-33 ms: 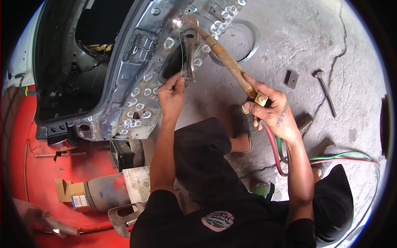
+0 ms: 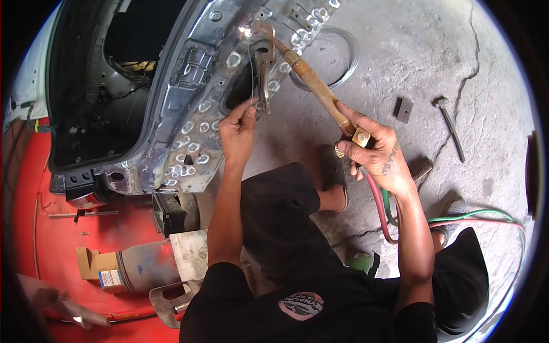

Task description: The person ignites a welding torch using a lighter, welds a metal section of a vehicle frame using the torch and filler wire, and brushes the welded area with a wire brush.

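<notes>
My right hand (image 2: 374,148) is wrapped round the brass-coloured handle of a gas torch (image 2: 314,80). Its slim tip reaches up to a bright glowing spot (image 2: 246,32) on a bare-metal car body panel (image 2: 194,120) marked with many round shiny weld spots. Pinched in my left hand (image 2: 237,128) is a thin filler wire (image 2: 251,63), its far end running up to that glow. Just right of the wire, locking pliers (image 2: 262,74) hang on the panel beside a dark oblong opening. Red and green hoses (image 2: 377,206) lead down from the torch.
A coil of wire (image 2: 351,57) lies on the concrete behind the torch. Farther right are a small dark metal block (image 2: 404,110) and a hammer (image 2: 452,127). Hoses (image 2: 486,214) trail across the floor at right. A grey cylinder (image 2: 148,266) and a cardboard box (image 2: 94,263) sit at lower left.
</notes>
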The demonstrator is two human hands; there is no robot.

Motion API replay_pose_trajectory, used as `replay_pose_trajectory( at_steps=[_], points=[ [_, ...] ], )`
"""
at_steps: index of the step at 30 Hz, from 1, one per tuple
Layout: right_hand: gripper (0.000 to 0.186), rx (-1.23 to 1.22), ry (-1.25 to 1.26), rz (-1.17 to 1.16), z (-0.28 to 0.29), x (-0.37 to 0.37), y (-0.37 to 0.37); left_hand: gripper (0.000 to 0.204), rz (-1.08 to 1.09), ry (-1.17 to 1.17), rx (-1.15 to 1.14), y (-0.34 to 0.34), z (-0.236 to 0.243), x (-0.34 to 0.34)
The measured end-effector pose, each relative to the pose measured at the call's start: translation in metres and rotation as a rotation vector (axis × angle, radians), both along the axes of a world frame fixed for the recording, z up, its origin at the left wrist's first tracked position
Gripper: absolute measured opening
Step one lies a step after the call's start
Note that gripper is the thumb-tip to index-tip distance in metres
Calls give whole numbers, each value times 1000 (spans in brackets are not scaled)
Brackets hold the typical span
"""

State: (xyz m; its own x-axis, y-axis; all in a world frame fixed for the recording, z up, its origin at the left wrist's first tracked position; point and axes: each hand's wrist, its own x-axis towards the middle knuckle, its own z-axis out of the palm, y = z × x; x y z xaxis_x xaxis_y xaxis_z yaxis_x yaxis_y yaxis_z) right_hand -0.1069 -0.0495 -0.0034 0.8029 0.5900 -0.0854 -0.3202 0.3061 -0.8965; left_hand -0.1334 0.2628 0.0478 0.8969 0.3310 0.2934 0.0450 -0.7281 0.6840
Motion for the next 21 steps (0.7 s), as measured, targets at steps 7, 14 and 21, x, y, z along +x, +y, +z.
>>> replay_pose_trajectory(
  at_steps=[7, 14, 21],
  points=[
    [63, -12, -8, -6, 0, -1, 0, 22, 13, 23, 11, -2, 2, 1],
    [64, -18, -16, -6, 1, 0, 0, 20, 12, 18, 1, 0, 1, 1],
    [63, -17, -13, -1, 1, -1, 1, 23, 23, 38, 13, -1, 1, 0]
  ],
)
